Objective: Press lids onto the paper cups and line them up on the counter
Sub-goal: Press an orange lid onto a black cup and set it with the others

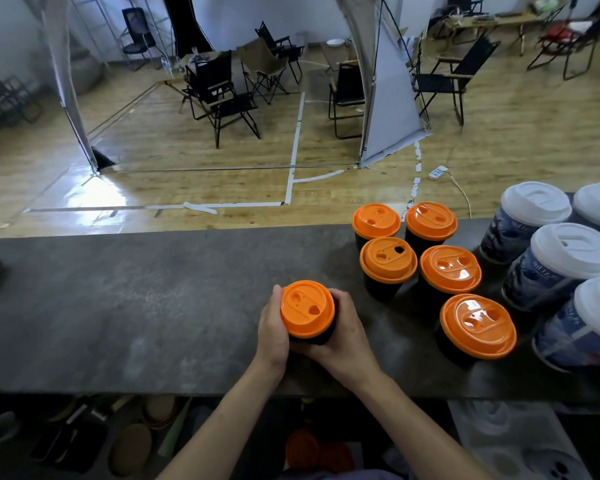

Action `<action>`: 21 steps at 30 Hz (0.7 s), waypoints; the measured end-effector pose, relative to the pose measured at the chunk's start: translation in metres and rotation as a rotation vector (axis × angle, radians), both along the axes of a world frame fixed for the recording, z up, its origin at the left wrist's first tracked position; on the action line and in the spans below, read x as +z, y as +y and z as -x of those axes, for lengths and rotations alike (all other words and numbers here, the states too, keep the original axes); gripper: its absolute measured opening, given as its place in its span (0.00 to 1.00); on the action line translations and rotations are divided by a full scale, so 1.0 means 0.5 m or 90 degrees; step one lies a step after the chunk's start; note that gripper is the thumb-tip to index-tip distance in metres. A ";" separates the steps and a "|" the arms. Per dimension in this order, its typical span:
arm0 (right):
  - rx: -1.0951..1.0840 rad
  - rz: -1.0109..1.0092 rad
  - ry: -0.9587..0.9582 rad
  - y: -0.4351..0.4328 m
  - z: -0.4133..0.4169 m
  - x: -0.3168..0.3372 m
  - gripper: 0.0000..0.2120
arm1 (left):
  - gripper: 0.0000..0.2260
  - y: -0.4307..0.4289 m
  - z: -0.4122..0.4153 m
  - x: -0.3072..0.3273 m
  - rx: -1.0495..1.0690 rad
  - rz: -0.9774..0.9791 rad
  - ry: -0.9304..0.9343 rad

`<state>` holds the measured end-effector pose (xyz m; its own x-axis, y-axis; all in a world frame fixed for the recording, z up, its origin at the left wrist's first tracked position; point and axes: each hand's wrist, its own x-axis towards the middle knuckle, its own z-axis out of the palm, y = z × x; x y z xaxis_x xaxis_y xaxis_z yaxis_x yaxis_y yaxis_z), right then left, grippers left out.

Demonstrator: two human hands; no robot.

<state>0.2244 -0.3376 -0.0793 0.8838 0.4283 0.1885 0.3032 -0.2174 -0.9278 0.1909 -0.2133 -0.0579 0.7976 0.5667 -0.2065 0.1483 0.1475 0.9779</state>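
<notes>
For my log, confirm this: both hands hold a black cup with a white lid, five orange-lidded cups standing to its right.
Wrong on the lid: the head view shows it is orange, not white. The left hand and right hand do hold the black cup, five orange-lidded cups standing to its right.

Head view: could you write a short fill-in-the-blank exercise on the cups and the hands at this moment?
The left hand and right hand grip a black cup whose lid is ____.
Right of it, ____ more orange-lidded cups stand on the counter.
The blue patterned cups at the far right carry lids coloured ____.
Missing words: orange; five; white.
</notes>
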 end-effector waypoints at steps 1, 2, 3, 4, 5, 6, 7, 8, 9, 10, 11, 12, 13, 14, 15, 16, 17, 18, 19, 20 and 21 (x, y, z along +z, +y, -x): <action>-0.009 0.001 0.000 -0.001 0.000 0.002 0.41 | 0.24 0.004 -0.002 -0.001 -0.010 0.010 0.001; -0.011 0.003 -0.003 -0.002 -0.001 0.003 0.38 | 0.24 0.009 -0.004 -0.001 -0.027 0.024 -0.005; -0.004 0.008 -0.004 -0.003 -0.002 0.002 0.36 | 0.25 0.013 -0.006 0.002 -0.043 0.039 -0.005; 0.004 0.010 -0.005 -0.004 -0.002 0.001 0.35 | 0.25 0.015 -0.005 0.004 -0.056 0.052 -0.006; 0.010 0.009 -0.006 -0.004 -0.002 -0.001 0.35 | 0.26 0.015 -0.003 0.003 -0.054 0.058 -0.011; 0.015 0.008 -0.010 -0.003 -0.002 -0.002 0.36 | 0.26 0.012 -0.001 -0.002 -0.039 0.063 -0.023; 0.020 0.009 -0.014 -0.002 -0.001 -0.002 0.37 | 0.26 0.008 0.001 -0.005 -0.023 0.062 -0.030; 0.021 0.009 -0.017 -0.001 0.000 -0.001 0.40 | 0.27 0.002 0.005 -0.004 -0.011 0.062 -0.036; 0.015 0.006 -0.016 -0.001 0.001 -0.001 0.42 | 0.27 -0.003 0.009 0.001 -0.003 0.062 -0.037; 0.006 0.002 -0.013 -0.002 0.002 -0.001 0.42 | 0.26 -0.005 0.011 0.002 -0.005 0.062 -0.036; -0.004 -0.001 -0.007 -0.004 0.001 0.000 0.41 | 0.26 -0.003 0.011 0.005 -0.016 0.065 -0.031; -0.009 -0.001 -0.005 -0.006 0.000 0.001 0.39 | 0.26 0.002 0.009 0.007 -0.029 0.071 -0.026; -0.005 0.002 -0.006 -0.007 -0.001 0.002 0.37 | 0.26 0.008 0.007 0.013 -0.040 0.074 -0.017; 0.005 0.005 -0.009 -0.008 -0.003 0.003 0.35 | 0.27 0.012 0.003 0.018 -0.055 0.068 -0.009; 0.014 0.009 -0.012 -0.008 -0.004 0.003 0.34 | 0.26 0.013 0.001 0.021 -0.062 0.054 -0.004; 0.022 0.009 -0.016 -0.007 -0.003 0.003 0.34 | 0.25 0.013 -0.003 0.021 -0.049 0.046 -0.009; 0.027 0.008 -0.019 -0.006 -0.003 0.003 0.35 | 0.24 0.010 -0.004 0.019 -0.026 0.045 -0.013; 0.029 0.007 -0.020 -0.005 -0.001 0.004 0.38 | 0.24 0.006 -0.004 0.017 -0.005 0.037 -0.016; 0.024 0.006 -0.018 -0.003 0.000 0.003 0.40 | 0.23 0.001 -0.003 0.018 0.012 0.024 -0.015; 0.013 0.004 -0.012 -0.001 0.001 0.003 0.42 | 0.23 -0.002 -0.001 0.015 0.020 0.014 -0.013; -0.001 0.003 -0.003 -0.001 0.001 0.002 0.41 | 0.23 -0.003 0.000 0.014 0.019 0.012 -0.009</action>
<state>0.2238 -0.3380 -0.0784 0.8835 0.4279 0.1907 0.3071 -0.2215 -0.9256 0.1908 -0.2150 -0.0507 0.7837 0.5858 -0.2063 0.1302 0.1698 0.9768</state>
